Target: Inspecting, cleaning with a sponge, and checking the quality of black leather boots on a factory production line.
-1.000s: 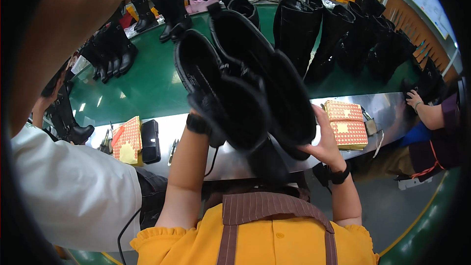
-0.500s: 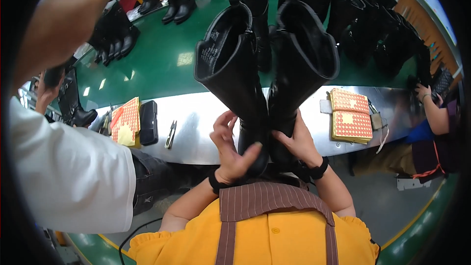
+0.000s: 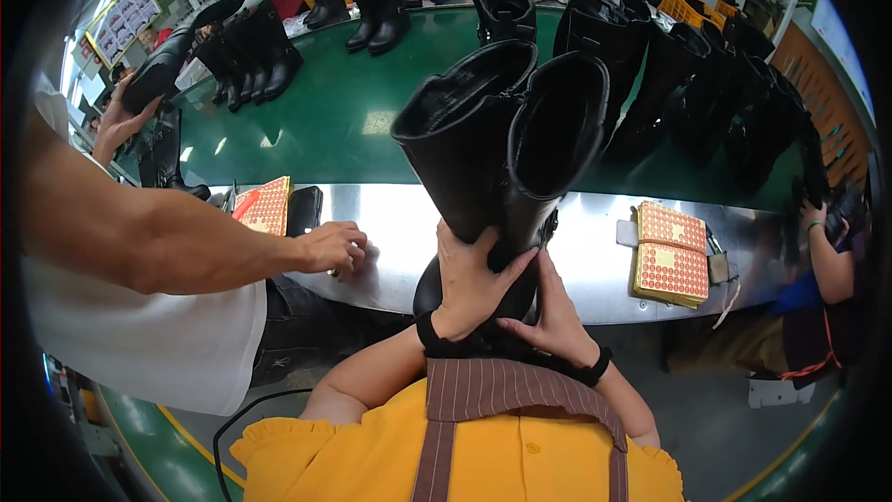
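Note:
A pair of tall black boots stands upright before me, shafts pressed together and open tops facing up: the left boot and the right boot. My left hand wraps the left boot low on its shaft, thumb pointing to the right boot. Lower down, my right hand grips the right boot, its fingers along the outer side and its thumb across the front. The boots' feet are partly hidden behind my hands. Both wrists wear black bands.
Sheets of round red stickers lie on the metal bench edge at right. At left, a co-worker's hand reaches over the bench near a black case. More boots stand on the green table.
The two boots have come together and turned. My left hand, spread beside the boot before, has closed on it. The co-worker's arm has come down over where the thread snips lay.

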A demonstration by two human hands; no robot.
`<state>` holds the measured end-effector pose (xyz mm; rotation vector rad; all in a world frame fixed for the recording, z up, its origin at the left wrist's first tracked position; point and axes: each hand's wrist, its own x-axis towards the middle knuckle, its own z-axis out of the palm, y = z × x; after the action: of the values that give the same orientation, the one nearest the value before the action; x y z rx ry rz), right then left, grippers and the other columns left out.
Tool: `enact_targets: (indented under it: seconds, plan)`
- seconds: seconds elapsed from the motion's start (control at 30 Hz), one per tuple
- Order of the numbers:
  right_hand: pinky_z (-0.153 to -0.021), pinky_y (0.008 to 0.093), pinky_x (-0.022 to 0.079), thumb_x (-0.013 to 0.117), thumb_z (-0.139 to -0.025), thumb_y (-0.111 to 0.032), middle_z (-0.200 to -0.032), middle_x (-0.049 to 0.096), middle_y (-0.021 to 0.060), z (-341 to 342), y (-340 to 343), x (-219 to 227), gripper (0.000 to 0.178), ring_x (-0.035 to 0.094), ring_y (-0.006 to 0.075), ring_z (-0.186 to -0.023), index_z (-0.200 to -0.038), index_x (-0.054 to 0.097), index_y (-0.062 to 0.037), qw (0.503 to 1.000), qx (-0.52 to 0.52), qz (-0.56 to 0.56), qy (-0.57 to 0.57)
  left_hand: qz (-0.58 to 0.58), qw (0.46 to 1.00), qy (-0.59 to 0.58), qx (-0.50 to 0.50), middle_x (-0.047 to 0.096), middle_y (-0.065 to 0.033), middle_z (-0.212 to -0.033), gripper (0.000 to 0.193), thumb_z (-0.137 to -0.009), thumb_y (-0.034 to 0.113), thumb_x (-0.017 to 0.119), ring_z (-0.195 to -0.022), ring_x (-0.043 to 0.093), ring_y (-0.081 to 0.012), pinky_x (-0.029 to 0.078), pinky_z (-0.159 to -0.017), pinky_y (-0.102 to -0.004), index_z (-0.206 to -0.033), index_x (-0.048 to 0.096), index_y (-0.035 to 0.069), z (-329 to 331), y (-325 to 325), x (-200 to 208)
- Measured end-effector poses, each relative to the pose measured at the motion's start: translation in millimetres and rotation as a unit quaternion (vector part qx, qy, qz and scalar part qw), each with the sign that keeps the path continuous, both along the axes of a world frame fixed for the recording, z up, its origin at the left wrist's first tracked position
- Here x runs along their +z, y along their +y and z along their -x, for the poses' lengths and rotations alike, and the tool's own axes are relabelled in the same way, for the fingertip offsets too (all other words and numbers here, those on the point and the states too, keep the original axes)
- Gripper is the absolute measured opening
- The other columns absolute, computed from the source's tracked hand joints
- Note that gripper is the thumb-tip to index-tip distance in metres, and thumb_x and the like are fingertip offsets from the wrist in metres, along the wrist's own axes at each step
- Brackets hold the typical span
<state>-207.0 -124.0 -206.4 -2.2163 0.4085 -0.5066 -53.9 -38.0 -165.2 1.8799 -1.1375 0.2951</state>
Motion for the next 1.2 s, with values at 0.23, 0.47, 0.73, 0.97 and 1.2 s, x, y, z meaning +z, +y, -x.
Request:
enact_targets:
  seconds: [0.23, 0.47, 0.73, 0.97, 1.2]
  plan:
    - [-0.115, 0.0446, 0.036, 0.083, -0.079, -0.029, -0.152, 0.034, 0.0259, 10.9, -7.3, 2.3, 0.096, 0.038, 0.0405, -0.14, -0.155, 0.029, -0.008, 0.999, -0.011, -0.026, -0.035, 0.083, 0.993, 0.076, 0.037, 0.055, -0.0251, -0.121, 0.022, -0.093, 0.018, 0.07, -0.114, 0.052, -0.0418, 0.044, -0.097, -0.0447, -0.105, 0.072, 0.0, -24.7, 1.9, 0.5]
    - [-0.083, 0.0355, 0.052, 0.081, -0.079, -0.012, -0.11, 0.065, 0.0129, 32.0, -10.6, -7.3, 0.046, 0.063, 0.0256, -0.099, -0.122, 0.065, -0.0023, 0.977, -0.187, -0.045, -0.093, 0.134, 0.975, 0.002, 0.176, 0.056, -0.025, -0.119, 0.029, -0.094, 0.024, 0.07, -0.111, 0.053, -0.0416, 0.044, -0.096, -0.0461, -0.106, 0.071, -0.003, -114.7, -19.7, 13.3]
    - [-0.064, 0.0364, 0.046, 0.077, -0.078, -0.006, -0.079, 0.064, 0.0094, 37.1, -30.9, -11.2, 0.02, 0.058, 0.0263, -0.071, -0.097, 0.071, -0.0041, 0.968, -0.232, 0.062, -0.072, 0.135, 0.974, -0.047, 0.173, 0.059, -0.0265, -0.119, 0.026, -0.088, 0.019, 0.07, -0.111, 0.051, -0.0448, 0.042, -0.096, -0.0492, -0.101, 0.071, -0.004, -224.0, -113.4, 17.8]
    - [-0.059, 0.0348, 0.04, 0.08, -0.069, -0.011, -0.067, 0.059, 0.0014, 28.4, -36.9, -34.0, 0.021, 0.053, 0.0207, -0.059, -0.087, 0.07, -0.0102, 0.961, -0.24, 0.138, -0.021, 0.131, 0.967, -0.118, 0.185, 0.061, -0.0302, -0.114, 0.031, -0.088, 0.024, 0.071, -0.109, 0.052, -0.0464, 0.043, -0.096, -0.0497, -0.097, 0.072, -0.005, -370.9, -249.3, 39.1]
    - [-0.08, 0.0392, 0.048, 0.078, -0.082, -0.016, -0.099, 0.07, 0.0076, 56.7, -38.1, -43.7, 0.039, 0.063, 0.0286, -0.095, -0.119, 0.068, -0.0116, 0.972, -0.167, 0.09, 0.14, -0.133, 0.965, 0.088, 0.21, 0.008, -0.0199, -0.166, 0.092, -0.074, 0.076, 0.069, -0.149, 0.017, -0.0458, 0.016, -0.11, -0.076, -0.152, 0.041, 0.034, -499.1, -350.6, 18.1]
